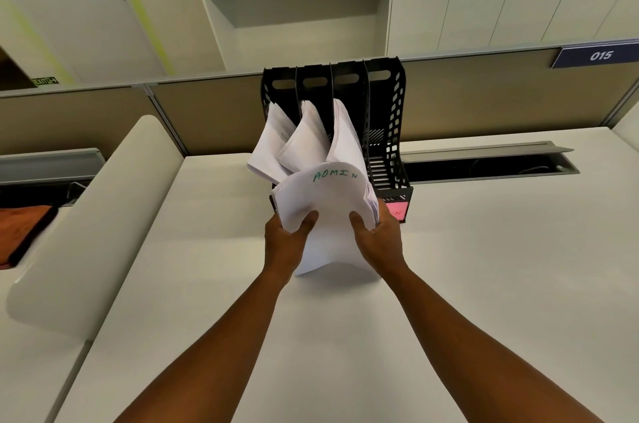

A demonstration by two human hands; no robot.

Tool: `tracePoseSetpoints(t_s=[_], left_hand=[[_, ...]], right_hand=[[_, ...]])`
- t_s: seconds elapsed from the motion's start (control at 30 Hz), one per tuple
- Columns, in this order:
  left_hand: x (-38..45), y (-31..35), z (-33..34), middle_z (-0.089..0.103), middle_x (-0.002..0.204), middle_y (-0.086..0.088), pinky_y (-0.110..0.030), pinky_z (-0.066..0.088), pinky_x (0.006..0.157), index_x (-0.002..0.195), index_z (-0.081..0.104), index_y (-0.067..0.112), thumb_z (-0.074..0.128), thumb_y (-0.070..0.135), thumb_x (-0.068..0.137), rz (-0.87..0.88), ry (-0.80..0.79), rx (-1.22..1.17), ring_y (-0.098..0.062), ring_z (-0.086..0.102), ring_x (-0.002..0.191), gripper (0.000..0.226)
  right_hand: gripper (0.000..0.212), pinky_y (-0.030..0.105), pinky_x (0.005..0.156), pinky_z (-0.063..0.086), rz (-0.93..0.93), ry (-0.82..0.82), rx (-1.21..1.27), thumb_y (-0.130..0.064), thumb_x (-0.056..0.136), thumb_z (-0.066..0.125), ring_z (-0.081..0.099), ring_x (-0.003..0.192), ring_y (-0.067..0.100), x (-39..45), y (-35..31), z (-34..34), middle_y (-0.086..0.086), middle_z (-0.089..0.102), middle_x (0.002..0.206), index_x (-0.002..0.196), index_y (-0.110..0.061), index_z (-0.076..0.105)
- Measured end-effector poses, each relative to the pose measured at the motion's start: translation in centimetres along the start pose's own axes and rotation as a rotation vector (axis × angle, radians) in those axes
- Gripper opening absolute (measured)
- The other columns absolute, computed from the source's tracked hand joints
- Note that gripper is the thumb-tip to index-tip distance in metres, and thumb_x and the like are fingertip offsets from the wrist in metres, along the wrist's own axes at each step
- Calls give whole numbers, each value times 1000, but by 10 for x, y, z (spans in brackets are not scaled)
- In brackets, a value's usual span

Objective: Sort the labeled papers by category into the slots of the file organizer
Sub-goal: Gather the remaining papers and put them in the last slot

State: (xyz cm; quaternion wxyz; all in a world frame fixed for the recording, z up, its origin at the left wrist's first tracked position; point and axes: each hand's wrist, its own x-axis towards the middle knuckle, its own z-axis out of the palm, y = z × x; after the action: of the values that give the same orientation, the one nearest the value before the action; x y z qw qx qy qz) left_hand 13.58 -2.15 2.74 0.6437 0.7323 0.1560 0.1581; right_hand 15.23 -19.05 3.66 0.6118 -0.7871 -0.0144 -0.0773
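A black file organizer (394,118) with four slots stands at the back of the white desk (484,284). Its three left slots hold white papers (306,142) that lean forward; the rightmost slot shows no paper. A pink label (396,210) sticks on the front of the rightmost slot, partly hidden. I hold a thick stack of white papers (325,201), the top sheet marked "ADMIN" in green, in front of the organizer. My left hand (287,239) grips its left edge and my right hand (377,236) its right edge.
A cable tray opening (484,163) runs along the desk's back edge to the right of the organizer. A rounded white partition (103,215) rises on the left. Beige divider panels (501,97) stand behind the desk, one with a "015" sign (600,55).
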Motion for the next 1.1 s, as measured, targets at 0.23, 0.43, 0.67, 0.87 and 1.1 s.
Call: tracePoseSetpoints(t_s=[0.23, 0.43, 0.67, 0.87, 1.1], left_hand=[[2, -11, -5, 66, 100, 3, -15, 49, 65, 115, 60, 21, 74, 42, 80, -129, -40, 109, -17, 64, 88, 43], [2, -8, -8, 65, 92, 6, -13, 46, 63, 100, 58, 30, 71, 39, 83, -73, 32, 136, -7, 61, 79, 24], [5, -8, -14, 66, 105, 8, -22, 50, 80, 114, 61, 20, 73, 41, 82, -65, 132, 88, -13, 62, 93, 40], [1, -35, -25, 65, 120, -2, -32, 50, 93, 123, 59, 19, 77, 26, 81, -223, 77, 84, -18, 61, 110, 46], [-12, -56, -14, 57, 134, -2, -31, 43, 98, 128, 57, 25, 74, 33, 82, -266, -188, 437, -19, 52, 122, 49]], right_hand=[[25, 25, 73, 46, 5, -28, -92, -24, 94, 59, 57, 79, 12, -9, 16, -8, -6, 61, 91, 115, -11, 64], [22, 22, 58, 36, 16, -155, -553, -33, 95, 53, 59, 71, 25, 1, 13, -15, 2, 65, 75, 85, -20, 68], [13, 9, 42, 41, 203, -309, -215, -26, 94, 57, 66, 47, 3, 23, -21, -21, -1, 66, 79, 92, -19, 67], [17, 16, 41, 47, 77, 42, 117, -28, 93, 60, 68, 48, 8, 37, -54, -31, 3, 71, 81, 85, -14, 67], [37, 23, 47, 55, -71, 602, 213, -36, 92, 53, 71, 55, 15, 60, -67, -43, -28, 61, 60, 92, -5, 72]])
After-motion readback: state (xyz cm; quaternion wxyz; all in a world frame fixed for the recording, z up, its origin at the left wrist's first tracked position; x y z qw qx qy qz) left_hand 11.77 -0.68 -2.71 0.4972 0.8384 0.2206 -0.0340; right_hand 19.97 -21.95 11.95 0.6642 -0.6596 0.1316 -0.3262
